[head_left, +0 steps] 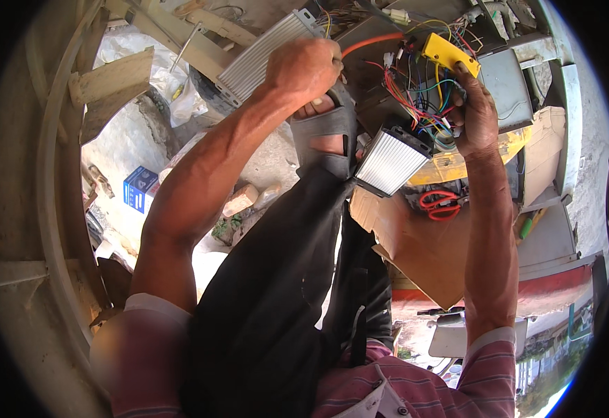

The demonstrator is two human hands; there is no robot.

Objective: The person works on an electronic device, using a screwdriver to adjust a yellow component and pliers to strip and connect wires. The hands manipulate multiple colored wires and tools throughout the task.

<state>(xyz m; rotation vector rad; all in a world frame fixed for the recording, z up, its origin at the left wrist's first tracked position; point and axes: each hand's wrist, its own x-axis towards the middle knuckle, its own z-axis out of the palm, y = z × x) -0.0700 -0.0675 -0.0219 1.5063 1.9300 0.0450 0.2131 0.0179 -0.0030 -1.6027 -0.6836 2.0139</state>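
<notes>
My right hand grips a small flat yellow box, thumb on its lower edge. Around its fingers hang many thin coloured wires. They lead to a finned silver controller box beside my sandalled foot. My left hand is closed in a fist above that foot; what its fingers hold is hidden. A thick orange cable runs from beside those fingers toward the wire bundle. Behind the left hand lies a larger finned silver controller box.
Red-handled scissors lie near a cardboard sheet under my right forearm. At left, a blue box rests on the rough ground. Metal frame bars stand along the left side, and a grey metal case is at the right.
</notes>
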